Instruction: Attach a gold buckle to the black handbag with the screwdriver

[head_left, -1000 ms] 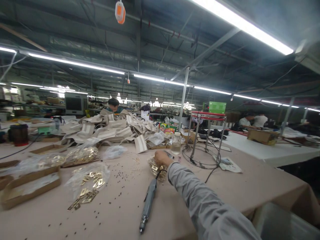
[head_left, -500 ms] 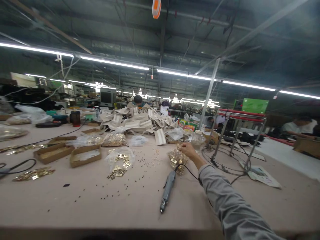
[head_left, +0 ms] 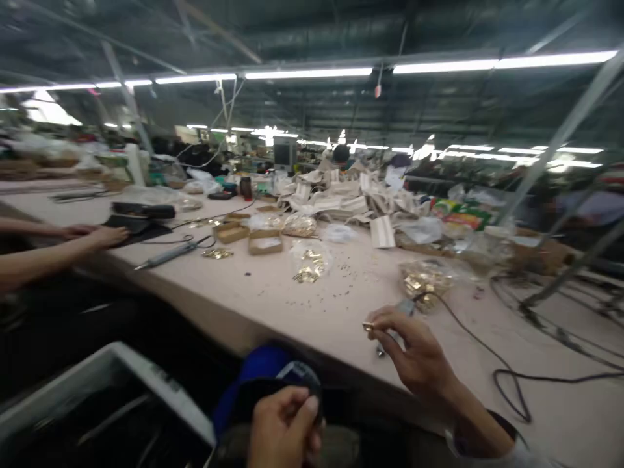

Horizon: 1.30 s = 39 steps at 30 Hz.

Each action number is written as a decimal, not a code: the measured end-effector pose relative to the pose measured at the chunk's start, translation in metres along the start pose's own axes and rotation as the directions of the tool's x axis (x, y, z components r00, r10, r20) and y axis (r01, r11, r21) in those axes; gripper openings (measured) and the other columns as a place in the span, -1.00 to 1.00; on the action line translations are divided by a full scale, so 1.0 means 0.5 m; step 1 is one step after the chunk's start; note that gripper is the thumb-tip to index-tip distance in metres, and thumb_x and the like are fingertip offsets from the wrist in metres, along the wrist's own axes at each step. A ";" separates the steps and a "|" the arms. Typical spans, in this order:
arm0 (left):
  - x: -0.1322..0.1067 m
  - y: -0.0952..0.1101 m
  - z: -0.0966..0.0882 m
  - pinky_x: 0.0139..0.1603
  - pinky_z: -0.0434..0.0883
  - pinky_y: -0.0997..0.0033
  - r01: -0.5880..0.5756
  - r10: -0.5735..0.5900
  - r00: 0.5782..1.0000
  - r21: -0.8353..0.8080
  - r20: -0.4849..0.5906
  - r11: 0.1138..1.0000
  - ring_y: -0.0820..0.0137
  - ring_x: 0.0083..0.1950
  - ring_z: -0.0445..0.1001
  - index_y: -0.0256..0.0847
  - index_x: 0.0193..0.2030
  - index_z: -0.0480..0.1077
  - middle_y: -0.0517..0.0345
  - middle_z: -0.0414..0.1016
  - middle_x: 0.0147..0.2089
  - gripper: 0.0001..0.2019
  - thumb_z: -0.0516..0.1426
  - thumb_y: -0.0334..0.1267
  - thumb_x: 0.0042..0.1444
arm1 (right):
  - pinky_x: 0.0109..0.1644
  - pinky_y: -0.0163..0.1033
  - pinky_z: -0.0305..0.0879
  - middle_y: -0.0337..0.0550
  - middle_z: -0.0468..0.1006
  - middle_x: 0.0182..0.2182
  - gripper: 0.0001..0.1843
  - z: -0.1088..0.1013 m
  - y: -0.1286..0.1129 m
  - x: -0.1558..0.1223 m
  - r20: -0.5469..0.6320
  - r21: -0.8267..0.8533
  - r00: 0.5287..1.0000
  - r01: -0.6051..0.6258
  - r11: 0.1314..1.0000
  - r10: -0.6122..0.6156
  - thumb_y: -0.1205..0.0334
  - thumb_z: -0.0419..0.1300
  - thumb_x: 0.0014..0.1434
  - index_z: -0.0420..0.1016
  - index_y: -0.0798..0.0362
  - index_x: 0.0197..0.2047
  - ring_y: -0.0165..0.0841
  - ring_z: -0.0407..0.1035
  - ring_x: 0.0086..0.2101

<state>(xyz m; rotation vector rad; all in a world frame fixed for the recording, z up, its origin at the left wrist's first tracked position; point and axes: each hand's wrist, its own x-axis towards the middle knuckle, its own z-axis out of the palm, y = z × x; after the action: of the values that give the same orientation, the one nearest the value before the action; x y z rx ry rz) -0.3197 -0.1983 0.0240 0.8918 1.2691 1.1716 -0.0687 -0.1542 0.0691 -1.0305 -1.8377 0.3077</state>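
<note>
My right hand [head_left: 414, 354] is raised over the near edge of the table [head_left: 273, 302] and pinches a small gold metal piece [head_left: 368, 326] between thumb and fingertips. My left hand [head_left: 285, 426] sits low at the bottom of the view, closed on a dark blue and black object [head_left: 273, 383] in my lap. A grey electric screwdriver [head_left: 397, 315] lies on the table just behind my right hand, partly hidden by it. Its black cable [head_left: 492, 361] trails to the right. A clear bag of gold fittings [head_left: 424, 283] lies a little further back.
Another person's arms [head_left: 58, 247] reach onto the table at the left, near a dark bag [head_left: 139, 218] and a second screwdriver [head_left: 168, 255]. Cardboard trays [head_left: 266, 242], bags of gold parts [head_left: 309, 263] and a heap of striped fabric pieces [head_left: 351, 198] fill the middle. A metal frame [head_left: 565, 260] stands at right.
The view has swung left and down. My right hand has come back from the bag of fittings to the table's near edge with a gold piece. My left hand has come into view.
</note>
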 end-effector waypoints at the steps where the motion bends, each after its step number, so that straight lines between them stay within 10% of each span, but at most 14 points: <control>1: 0.004 -0.004 -0.002 -0.68 0.29 0.57 0.015 -0.015 0.996 -0.002 0.085 1.000 0.47 -0.68 0.36 -0.31 -0.49 0.52 0.06 0.51 -0.62 -0.54 0.41 0.12 -0.08 | -0.07 -0.13 0.53 -0.02 0.61 -0.15 -0.84 0.037 -0.019 -0.023 0.032 -0.010 0.994 0.108 0.994 -0.108 0.37 0.13 0.42 0.51 -0.02 -0.06 -0.23 0.54 -0.14; 7: -0.001 -0.009 -0.022 -0.65 0.29 0.62 0.151 -0.108 0.960 -0.152 0.257 0.977 0.51 -0.65 0.41 -0.41 -0.36 0.54 -0.08 0.62 -0.49 -0.68 0.38 -0.12 -0.01 | -0.04 -0.05 0.57 0.09 0.62 -0.06 -0.56 0.151 -0.052 -0.097 0.143 -0.072 0.922 0.371 0.926 -0.359 0.53 0.03 0.37 0.43 0.01 0.21 -0.17 0.55 -0.09; 19: 0.003 -0.019 -0.022 -0.67 0.31 0.63 0.303 -0.220 0.913 -0.210 0.343 0.930 0.48 -0.65 0.44 -0.40 -0.45 0.54 -0.10 0.60 -0.50 -0.68 0.40 -0.11 -0.06 | 0.02 0.10 0.57 0.29 0.60 -0.06 -0.66 0.120 -0.048 -0.088 0.320 -0.023 0.739 0.631 0.775 -0.593 0.46 -0.07 0.45 0.50 0.32 0.07 -0.05 0.50 -0.03; 24: 0.003 -0.024 -0.024 -0.65 0.31 0.65 0.240 -0.164 0.918 -0.178 0.362 0.954 0.51 -0.64 0.43 -0.41 -0.41 0.57 -0.11 0.62 -0.47 -0.69 0.43 -0.13 -0.06 | 0.09 0.12 0.55 0.31 0.59 -0.02 -0.66 0.124 -0.035 -0.091 0.319 0.031 0.740 0.617 0.786 -0.593 0.48 -0.03 0.44 0.48 0.32 0.12 -0.05 0.49 0.02; 28: 0.000 -0.034 -0.027 -0.64 0.29 0.63 0.150 -0.105 0.949 -0.134 0.297 0.980 0.51 -0.64 0.41 -0.41 -0.41 0.57 -0.08 0.61 -0.49 -0.74 0.40 -0.18 -0.04 | 0.05 -0.02 0.55 0.23 0.56 0.03 -0.62 0.140 -0.040 -0.107 0.233 0.123 0.880 0.397 0.910 -0.415 0.51 0.00 0.42 0.46 0.18 0.21 -0.14 0.48 0.03; 31: -0.007 -0.046 -0.028 -0.63 0.30 0.61 0.105 -0.094 0.967 -0.035 0.235 0.994 0.49 -0.64 0.41 -0.40 -0.39 0.57 -0.05 0.59 -0.52 -0.75 0.37 -0.19 -0.03 | -0.14 -0.22 0.52 0.02 0.58 -0.14 -0.78 0.160 -0.059 -0.132 0.193 0.231 0.981 -0.061 0.971 0.016 0.37 0.11 0.44 0.56 0.07 0.04 -0.28 0.52 -0.19; 35: -0.016 -0.059 -0.028 -0.62 0.30 0.59 0.103 -0.111 0.971 0.048 0.211 0.993 0.47 -0.65 0.40 -0.39 -0.42 0.56 0.04 0.52 -0.60 -0.76 0.36 -0.19 -0.04 | -0.32 -0.33 0.40 -0.18 0.54 -0.34 -0.82 0.188 -0.079 -0.168 0.303 0.324 0.813 -0.579 0.748 0.498 0.11 0.28 0.39 0.60 0.05 -0.13 -0.38 0.43 -0.38; 39: -0.015 -0.063 -0.030 -0.59 0.33 0.57 0.116 -0.128 0.963 0.062 0.238 0.991 0.44 -0.63 0.44 -0.40 -0.39 0.59 0.01 0.54 -0.59 -0.73 0.33 -0.15 0.01 | -0.35 -0.34 0.37 -0.17 0.55 -0.36 -0.74 0.197 -0.074 -0.186 0.322 0.431 0.734 -0.676 0.597 0.599 0.03 0.35 0.33 0.62 0.07 -0.17 -0.38 0.41 -0.38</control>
<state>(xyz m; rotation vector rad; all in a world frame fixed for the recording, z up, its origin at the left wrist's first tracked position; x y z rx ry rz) -0.3291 -0.2140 -0.0069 0.9469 1.1390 0.9091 -0.1547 -0.2259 -0.0158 -1.2546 -1.2907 1.2897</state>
